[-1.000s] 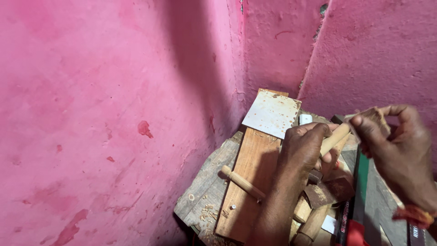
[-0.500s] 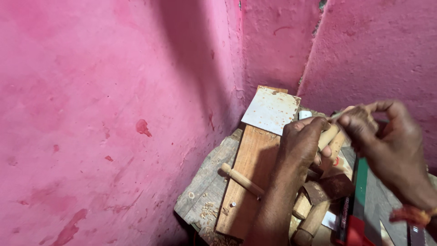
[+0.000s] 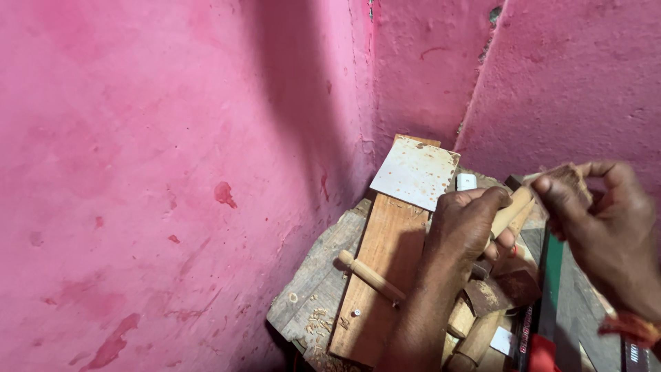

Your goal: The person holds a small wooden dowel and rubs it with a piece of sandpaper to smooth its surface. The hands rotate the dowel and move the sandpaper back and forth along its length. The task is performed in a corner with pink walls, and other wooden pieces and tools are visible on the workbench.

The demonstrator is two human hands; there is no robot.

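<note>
A turned wooden peg (image 3: 370, 276) lies loose on the board (image 3: 379, 275) atop the worktop (image 3: 313, 282). The left hand (image 3: 465, 231) wraps its fingers around a wooden dowel (image 3: 511, 212), steadying it. The right hand (image 3: 606, 227) pinches sandpaper (image 3: 568, 178) against the dowel's end.

Single head-worn view — looking down and forward, close to the left hand (image 3: 465, 231) and right hand (image 3: 606, 227) at four o'clock; pink wall (image 3: 172, 138) fills nine to twelve o'clock — no second view shares the scene.
</note>
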